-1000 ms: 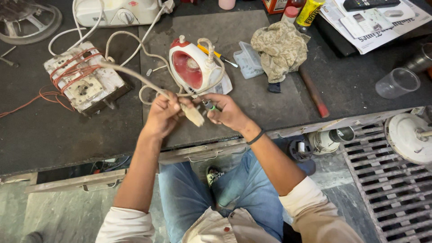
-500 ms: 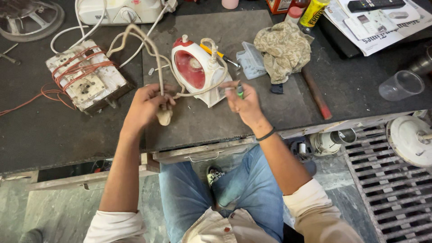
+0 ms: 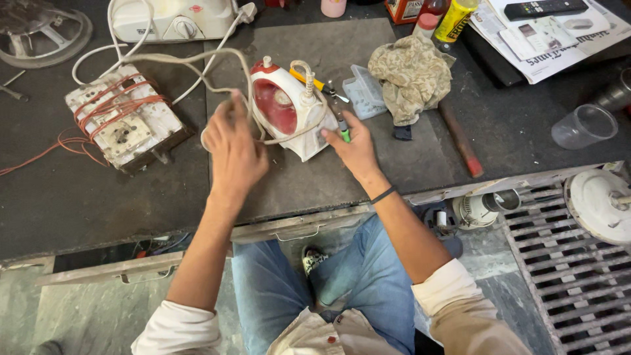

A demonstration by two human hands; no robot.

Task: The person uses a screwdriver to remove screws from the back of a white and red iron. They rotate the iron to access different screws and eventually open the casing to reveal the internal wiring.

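A red and white clothes iron (image 3: 287,108) lies on its side on a dark mat (image 3: 368,164), its pale cord (image 3: 197,62) looping off to the left. My left hand (image 3: 231,148) is blurred beside the iron's left edge, fingers around the cord. My right hand (image 3: 355,148) rests at the iron's right side and holds a green-handled screwdriver (image 3: 343,128) pointing up toward the iron. A yellow-handled screwdriver (image 3: 319,84) lies just behind the iron.
A wire-wrapped transformer block (image 3: 121,118) sits at the left. A crumpled cloth (image 3: 411,75), a small clear box (image 3: 365,92) and a red-handled tool (image 3: 460,138) lie to the right. A plastic cup (image 3: 584,126), papers and a remote (image 3: 539,9) are at the far right.
Both hands moved away from my body toward the iron. My left hand carried the cord up beside the iron. My right hand brought the screwdriver to the iron's right side.
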